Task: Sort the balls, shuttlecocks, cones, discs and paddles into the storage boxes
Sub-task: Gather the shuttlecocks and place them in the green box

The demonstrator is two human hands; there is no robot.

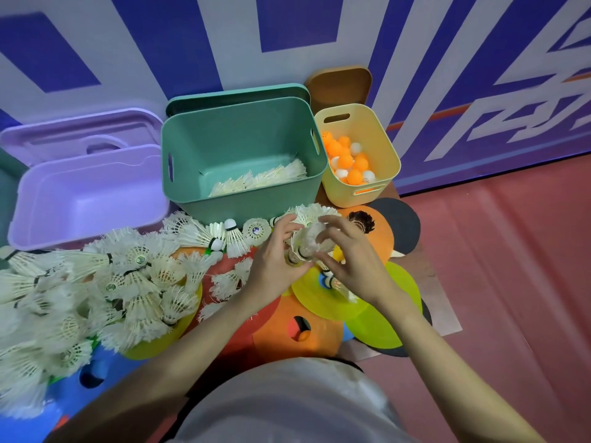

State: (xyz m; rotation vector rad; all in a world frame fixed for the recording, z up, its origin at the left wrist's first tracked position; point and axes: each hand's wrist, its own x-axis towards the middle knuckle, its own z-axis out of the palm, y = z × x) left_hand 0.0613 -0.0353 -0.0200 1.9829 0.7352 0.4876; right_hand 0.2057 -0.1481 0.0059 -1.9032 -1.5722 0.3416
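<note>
1. Both forearms are reaching out from the chest over the discs (pixel 323 302); the left hand (pixel 275 263) is curling round the cork ends of a nested stack of shuttlecocks (pixel 307 241), and the right hand (pixel 348 260) is pinching the stack's feathered side.
2. That stack is hovering just before the green box (pixel 243 155), which is already holding a layer of shuttlecocks.
3. Shuttlecocks are looking very light and frail: the feathers are likely crushing easily, so holding by the corks seems safest.
4. Many loose shuttlecocks (pixel 96 282) are lying in a heap to the left, some tangling together.
5. Green rim is standing high and near, so the stack is needing a lift over it; the room inside is looking ample.
6. Balls (pixel 348 164) are sitting in the yellow box (pixel 377 135); the purple box (pixel 89 199) is waiting at left.
</note>
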